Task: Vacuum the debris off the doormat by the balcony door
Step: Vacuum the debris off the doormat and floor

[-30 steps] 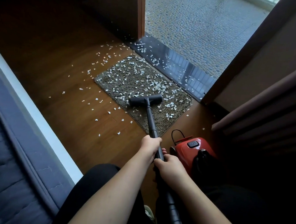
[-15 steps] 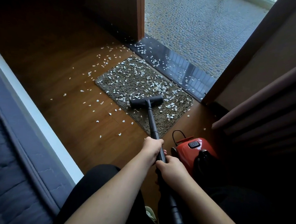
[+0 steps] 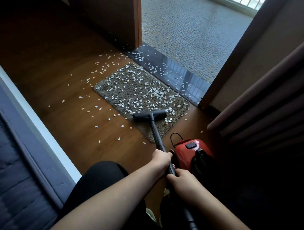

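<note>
Both hands clench the black wand (image 3: pixel 157 134), left hand (image 3: pixel 161 159) ahead of right hand (image 3: pixel 181 180), floor nozzle (image 3: pixel 149 115) sitting on the doormat's (image 3: pixel 141 95) near edge among white flakes (image 3: pixel 145 91).

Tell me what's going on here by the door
A person is vacuuming a doormat by the open balcony door. Both hands grip the black wand: left hand ahead, right hand behind. The floor head sits on the mat's near end. White debris covers most of the mat and spreads onto the wood floor. A red vacuum body stands beside the hands.
</note>
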The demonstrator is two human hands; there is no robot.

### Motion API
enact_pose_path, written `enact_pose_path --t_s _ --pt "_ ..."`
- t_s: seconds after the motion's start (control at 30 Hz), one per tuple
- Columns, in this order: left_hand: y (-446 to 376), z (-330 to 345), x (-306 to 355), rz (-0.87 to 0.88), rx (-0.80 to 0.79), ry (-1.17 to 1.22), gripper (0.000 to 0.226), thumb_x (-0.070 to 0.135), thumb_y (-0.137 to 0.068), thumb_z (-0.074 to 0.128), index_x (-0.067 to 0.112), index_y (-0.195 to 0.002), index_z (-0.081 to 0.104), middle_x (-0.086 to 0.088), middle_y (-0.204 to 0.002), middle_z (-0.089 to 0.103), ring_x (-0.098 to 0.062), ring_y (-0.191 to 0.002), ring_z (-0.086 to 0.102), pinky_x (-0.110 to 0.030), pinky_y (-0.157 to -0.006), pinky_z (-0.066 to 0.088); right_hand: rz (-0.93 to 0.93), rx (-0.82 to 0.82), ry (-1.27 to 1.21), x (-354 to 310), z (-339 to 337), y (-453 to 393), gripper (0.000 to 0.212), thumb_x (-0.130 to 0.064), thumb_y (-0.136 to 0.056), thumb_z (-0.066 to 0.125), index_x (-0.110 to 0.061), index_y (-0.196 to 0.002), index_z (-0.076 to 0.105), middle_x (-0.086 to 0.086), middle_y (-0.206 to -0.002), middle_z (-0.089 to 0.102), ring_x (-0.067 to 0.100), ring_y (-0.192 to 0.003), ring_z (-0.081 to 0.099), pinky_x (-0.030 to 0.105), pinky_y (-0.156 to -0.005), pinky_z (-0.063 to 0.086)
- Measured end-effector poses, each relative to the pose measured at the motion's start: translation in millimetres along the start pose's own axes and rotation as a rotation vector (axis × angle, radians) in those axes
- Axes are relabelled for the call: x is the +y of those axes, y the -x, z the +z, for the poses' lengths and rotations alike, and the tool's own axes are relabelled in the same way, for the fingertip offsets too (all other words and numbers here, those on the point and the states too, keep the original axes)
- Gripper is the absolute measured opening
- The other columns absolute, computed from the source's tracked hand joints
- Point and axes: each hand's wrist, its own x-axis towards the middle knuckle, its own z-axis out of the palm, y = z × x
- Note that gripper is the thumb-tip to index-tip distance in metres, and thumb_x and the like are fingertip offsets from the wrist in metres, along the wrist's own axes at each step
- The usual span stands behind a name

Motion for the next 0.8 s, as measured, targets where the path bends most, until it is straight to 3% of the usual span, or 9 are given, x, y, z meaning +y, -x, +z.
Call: enact_pose_path --t_s 0.07,0.13,0.3,0.5,0.67,0.8 --pt "8.0 2.1 -4.3 -0.010 -0.002 -0.026 0.026 0.009 -0.088 0.058 -0.004 -0.109 0.049 -0.027 -0.104 0.067 -0.031 -0.065 0.068 -0.042 -0.067 0.062 0.002 0.003 0.005 4.4 -0.5 8.7 0.014 -0.011 -0.094 0.048 -0.011 -0.081 0.054 0.002 -0.066 0.057 0.004 -0.040 0.052 0.012 -0.039 0.040" --pt "15.1 5.3 -8.7 -0.008 0.000 -0.035 0.028 0.010 -0.086 0.059 -0.003 -0.109 0.050 -0.027 -0.106 0.066 -0.034 -0.077 0.071 -0.048 -0.076 0.061 -0.002 0.016 0.021 9.9 -1.3 16.4 0.019 -0.011 -0.095 0.048 -0.012 -0.076 0.053 0.000 -0.063 0.054 0.002 -0.037 0.049 0.011 -0.037 0.037" --pt "32.6 16.0 -18.5 0.007 -0.043 -0.015 0.015 0.007 -0.089 0.058 0.000 -0.095 0.047 -0.024 -0.089 0.063 -0.031 -0.062 0.064 -0.044 -0.070 0.059 0.005 0.040 0.009 24.5 -2.5 33.1 0.019 -0.014 -0.093 0.049 -0.013 -0.074 0.053 0.003 -0.065 0.059 0.019 -0.054 0.061 0.021 -0.047 0.048" --pt "33.0 30.4 -30.6 0.033 -0.070 -0.068 0.015 0.013 -0.078 0.060 0.001 -0.082 0.054 -0.028 -0.093 0.069 -0.041 -0.086 0.072 -0.054 -0.078 0.059 0.022 0.057 -0.032 37.6 -3.2 43.4 0.016 -0.018 -0.091 0.050 -0.013 -0.077 0.057 0.010 -0.074 0.062 0.038 -0.084 0.068 0.048 -0.078 0.054" --pt "26.1 40.7 -39.9 0.029 -0.120 -0.084 0.030 0.024 -0.058 0.057 0.004 -0.081 0.054 -0.030 -0.094 0.069 -0.041 -0.084 0.072 -0.055 -0.078 0.059 0.051 0.077 -0.049 46.3 -3.6 46.2 0.017 -0.020 -0.092 0.050 -0.009 -0.089 0.062 0.015 -0.081 0.068 0.035 -0.083 0.069 0.047 -0.080 0.055" --pt "16.4 46.7 -37.7 0.025 -0.113 -0.068 0.047 0.024 -0.053 0.056 -0.001 -0.092 0.060 -0.028 -0.095 0.070 -0.041 -0.084 0.072 -0.055 -0.078 0.059 0.051 0.089 -0.036 47.8 -7.5 37.6 0.015 -0.020 -0.091 0.051 -0.013 -0.080 0.059 0.013 -0.082 0.068 0.035 -0.083 0.069 0.047 -0.080 0.055"
